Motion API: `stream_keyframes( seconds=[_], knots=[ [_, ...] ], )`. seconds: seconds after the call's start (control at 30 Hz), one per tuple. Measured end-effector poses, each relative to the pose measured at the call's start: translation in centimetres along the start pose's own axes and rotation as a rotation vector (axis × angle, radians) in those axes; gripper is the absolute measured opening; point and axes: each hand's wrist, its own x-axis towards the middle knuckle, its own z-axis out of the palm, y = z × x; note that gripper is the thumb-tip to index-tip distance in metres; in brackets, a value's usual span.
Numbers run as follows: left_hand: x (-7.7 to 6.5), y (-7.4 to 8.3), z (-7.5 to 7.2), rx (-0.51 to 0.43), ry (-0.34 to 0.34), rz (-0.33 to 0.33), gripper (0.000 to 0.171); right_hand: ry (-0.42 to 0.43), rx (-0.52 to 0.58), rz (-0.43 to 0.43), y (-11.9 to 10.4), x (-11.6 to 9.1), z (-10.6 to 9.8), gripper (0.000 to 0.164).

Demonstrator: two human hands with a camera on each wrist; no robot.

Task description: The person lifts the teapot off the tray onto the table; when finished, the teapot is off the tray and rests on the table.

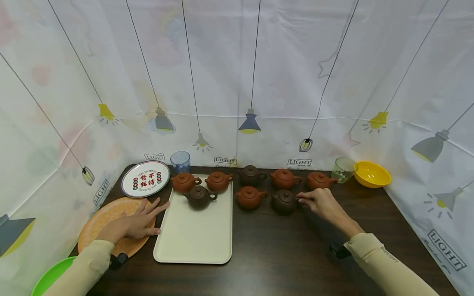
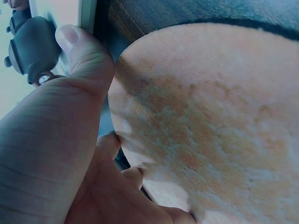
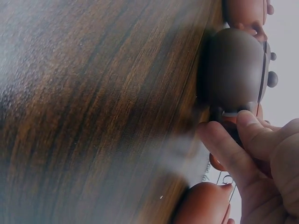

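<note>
With thumb and fingers, my right hand pinches the handle of a dark brown teapot, which stands on the table. The right wrist view has this same dark teapot lying sideways in the picture, fingertips at its handle. My left hand is spread over a round orange-patterned mat, its fingertips at the left edge of a cream tray. On the tray's far end sit two reddish teapots and one dark teapot. In the left wrist view, the thumb touches the tray's edge.
Beside the pinched teapot are a reddish teapot and, behind, another dark one and two reddish ones. Along the back stand a white plate, a blue glass, a greenish glass and a yellow bowl.
</note>
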Motion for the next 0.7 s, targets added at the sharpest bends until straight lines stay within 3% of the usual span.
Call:
stream_keyframes(
  seconds=[0.33,0.7],
  knots=[
    [-0.1,0.2,0.0,-0.003,0.007,0.005,0.089,-0.02,-0.047,-0.022,-0.1,0.0,-0.5,0.031],
    [-0.3,0.4,-0.2,-0.011,0.001,0.01,0.09,-0.019,-0.015,-0.036,-0.9,0.3,-1.5,0.035]
  ],
)
